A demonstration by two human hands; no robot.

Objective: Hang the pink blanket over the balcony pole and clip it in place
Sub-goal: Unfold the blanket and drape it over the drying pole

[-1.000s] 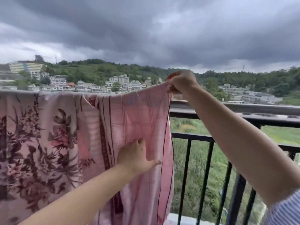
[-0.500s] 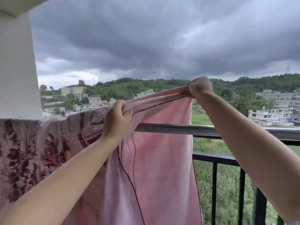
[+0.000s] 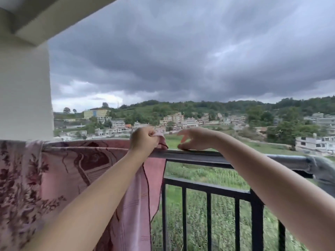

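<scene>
The left hand (image 3: 144, 140) pinches the pink blanket's (image 3: 87, 165) corner on the pole (image 3: 208, 154), and the right hand's (image 3: 196, 138) fingers are spread, touching the pole.

Your pink blanket (image 3: 76, 171) shows dark maroon swirls on its upper face, with a paler pink checked side hanging down, edged in a thin dark line. Beside it to your left, the floral cloth (image 3: 18, 187) carries burgundy flowers on pale pink. The pole (image 3: 199, 154) is grey, the railing (image 3: 208, 191) black, the pillar (image 3: 23, 91) white, the sky dark grey.
</scene>
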